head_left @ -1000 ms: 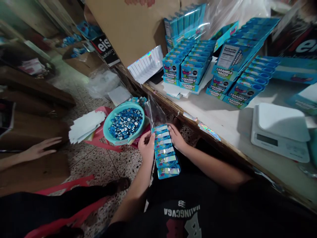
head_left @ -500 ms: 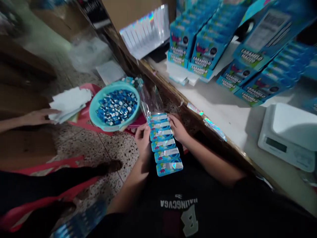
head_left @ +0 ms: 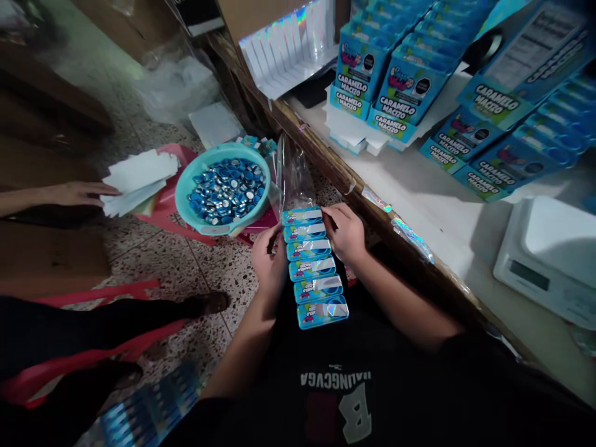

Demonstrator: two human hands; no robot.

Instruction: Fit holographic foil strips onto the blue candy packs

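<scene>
A row of several small blue candy boxes (head_left: 313, 267) lies stacked on my lap, its far end inside a clear plastic bag (head_left: 294, 175). My left hand (head_left: 269, 259) grips the left side of the row, fingers curled. My right hand (head_left: 345, 232) pinches the bag and boxes at the right side near the top. A teal bowl (head_left: 190, 180) full of blue and silver wrapped candies sits on a red stool just beyond my hands.
Another person's hand (head_left: 74, 193) rests on a stack of white sheets (head_left: 138, 178) at the left. Their dark legs and a red stool (head_left: 93, 357) are on the speckled floor. On the table (head_left: 419, 198) stand blue display boxes (head_left: 395, 87), holographic cards (head_left: 286, 53) and a white scale (head_left: 552, 257).
The view shifted down and closer to the table. My hands stayed on the row of boxes. The other person's hand moved from the brown surface onto the white sheets.
</scene>
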